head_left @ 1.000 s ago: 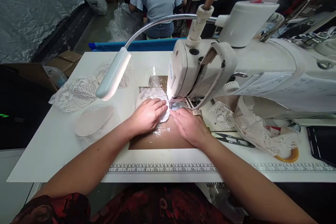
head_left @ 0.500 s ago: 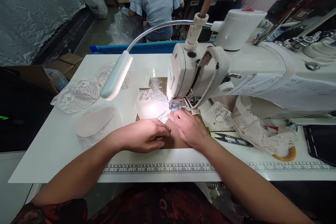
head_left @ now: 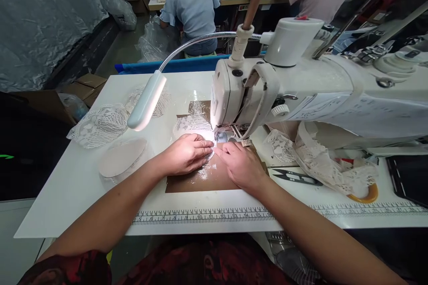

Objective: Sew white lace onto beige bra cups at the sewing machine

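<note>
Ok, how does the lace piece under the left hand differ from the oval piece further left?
The lace piece shows patterned openwork, while the oval piece has a smooth, plain face. The left hand rests on the lace piece at the sewing machine, while the oval piece has no hand on it. Both are pale.

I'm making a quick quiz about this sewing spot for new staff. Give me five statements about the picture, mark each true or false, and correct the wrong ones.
1. The left hand rests on a piece of lace. True.
2. The black snips are in the left hand. False: they lie to the right of the right hand.
3. A brown sheet lies beneath both hands. True.
4. The ruler strip runs along the table's far edge. False: it runs along the near edge.
5. The lamp hangs left of the sewing machine's head. True.
</note>
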A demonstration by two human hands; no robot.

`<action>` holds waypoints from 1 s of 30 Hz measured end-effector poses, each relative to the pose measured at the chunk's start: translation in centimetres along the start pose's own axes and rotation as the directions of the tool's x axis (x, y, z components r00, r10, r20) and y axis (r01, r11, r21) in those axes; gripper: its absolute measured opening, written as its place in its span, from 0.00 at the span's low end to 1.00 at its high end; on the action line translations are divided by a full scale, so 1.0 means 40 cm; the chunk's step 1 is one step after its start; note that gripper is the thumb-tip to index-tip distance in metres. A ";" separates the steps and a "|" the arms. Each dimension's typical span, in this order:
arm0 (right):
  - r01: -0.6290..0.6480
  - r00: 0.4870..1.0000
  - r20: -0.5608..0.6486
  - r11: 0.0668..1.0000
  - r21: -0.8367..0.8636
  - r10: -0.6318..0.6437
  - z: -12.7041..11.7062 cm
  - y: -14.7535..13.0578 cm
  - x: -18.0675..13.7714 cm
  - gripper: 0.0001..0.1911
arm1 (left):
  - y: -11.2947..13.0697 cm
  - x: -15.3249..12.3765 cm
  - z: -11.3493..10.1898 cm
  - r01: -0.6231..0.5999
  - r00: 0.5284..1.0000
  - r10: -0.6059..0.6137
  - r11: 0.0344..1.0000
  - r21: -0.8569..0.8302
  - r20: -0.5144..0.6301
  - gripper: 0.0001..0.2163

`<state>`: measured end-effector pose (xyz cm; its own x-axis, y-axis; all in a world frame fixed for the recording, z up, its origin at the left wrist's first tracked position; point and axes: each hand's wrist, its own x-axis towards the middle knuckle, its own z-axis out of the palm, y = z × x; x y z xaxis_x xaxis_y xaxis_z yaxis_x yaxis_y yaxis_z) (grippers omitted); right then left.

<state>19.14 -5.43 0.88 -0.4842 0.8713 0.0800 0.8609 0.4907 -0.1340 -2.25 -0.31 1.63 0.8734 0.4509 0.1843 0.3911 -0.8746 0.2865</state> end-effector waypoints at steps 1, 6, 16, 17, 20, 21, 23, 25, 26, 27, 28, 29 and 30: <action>-0.007 1.000 -0.004 1.000 -0.002 0.007 0.001 0.000 0.001 0.22 | 0.004 0.000 0.001 0.006 1.000 -0.006 1.000 0.011 -0.001 0.16; -0.044 0.999 -0.019 0.998 -0.040 0.044 0.005 0.001 0.010 0.21 | 0.024 0.010 0.005 0.069 0.998 -0.069 0.995 0.069 0.000 0.16; -0.044 0.997 -0.060 0.998 -0.040 0.042 0.009 0.006 0.012 0.22 | 0.028 0.008 0.013 0.104 0.994 -0.100 0.989 0.102 -0.045 0.14; -0.044 0.998 -0.056 0.999 -0.030 0.042 0.008 0.008 0.011 0.22 | 0.025 0.005 0.013 0.100 0.994 -0.096 0.991 0.090 -0.047 0.14; -0.038 0.998 -0.049 0.999 0.015 0.039 0.006 0.016 0.005 0.22 | 0.015 -0.004 0.012 0.064 0.996 -0.062 0.997 0.039 -0.056 0.13; -0.032 0.998 -0.054 0.999 0.034 0.034 0.006 0.019 0.002 0.22 | 0.013 -0.006 0.012 0.045 0.997 -0.043 0.999 0.022 -0.063 0.12; -0.018 0.997 -0.070 0.997 0.075 0.023 0.008 0.025 -0.005 0.23 | 0.010 -0.008 0.013 0.009 0.997 -0.009 1.000 0.003 -0.074 0.12; -0.008 0.996 -0.086 0.993 0.117 0.018 0.011 0.029 -0.011 0.23 | 0.010 -0.008 0.015 -0.010 0.997 0.010 1.000 0.008 -0.079 0.12; -0.006 0.995 -0.093 0.991 0.135 0.019 0.013 0.030 -0.014 0.22 | 0.011 -0.008 0.015 -0.012 0.997 0.013 1.000 0.015 -0.078 0.12; -0.006 0.995 -0.099 0.989 0.151 0.021 0.015 0.031 -0.016 0.22 | 0.012 -0.007 0.015 -0.012 0.997 0.014 1.000 0.021 -0.078 0.12; -0.005 0.994 -0.104 0.986 0.164 0.023 0.016 0.031 -0.017 0.22 | 0.013 -0.007 0.015 -0.012 0.997 0.014 1.000 0.023 -0.076 0.12; -0.003 0.994 -0.108 0.984 0.176 0.023 0.018 0.031 -0.018 0.21 | 0.014 -0.007 0.014 -0.014 0.997 0.015 1.000 0.019 -0.075 0.12; -0.002 0.994 -0.111 0.983 0.185 0.023 0.019 0.031 -0.019 0.21 | 0.015 -0.006 0.012 -0.015 0.997 0.015 1.000 0.011 -0.073 0.12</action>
<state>20.46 -5.48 -0.10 -0.4438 0.8766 0.1859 0.8185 0.4810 -0.3142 -2.10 -1.02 1.31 0.8557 0.4493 0.2569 0.3817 -0.8830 0.2731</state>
